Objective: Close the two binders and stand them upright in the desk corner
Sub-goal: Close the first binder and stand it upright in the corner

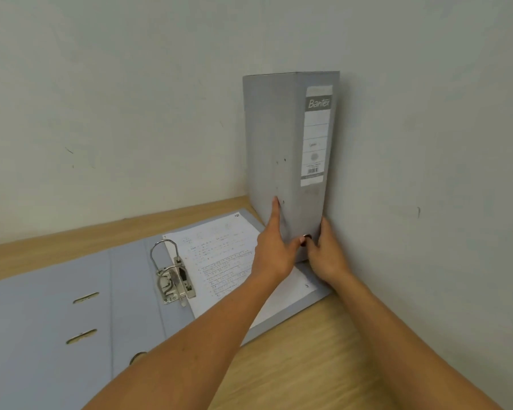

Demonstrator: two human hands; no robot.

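Note:
A closed grey binder (282, 137) with a white spine label stands upright in the corner where the two walls meet. Its foot rests on the right edge of a second binder (57, 315), which lies open and flat on the desk. My left hand (274, 250) presses against the upright binder's left cover, thumb on the spine. My right hand (326, 253) grips the lower spine from the wall side, beside the finger hole. The open binder shows its metal ring mechanism (174, 276) and a printed sheet (219, 255) on its right half.
The wooden desk (323, 350) runs along the back wall and meets the right wall (442, 173) at the corner. The open binder covers most of the desk's left and middle. My forearms cross over its right half.

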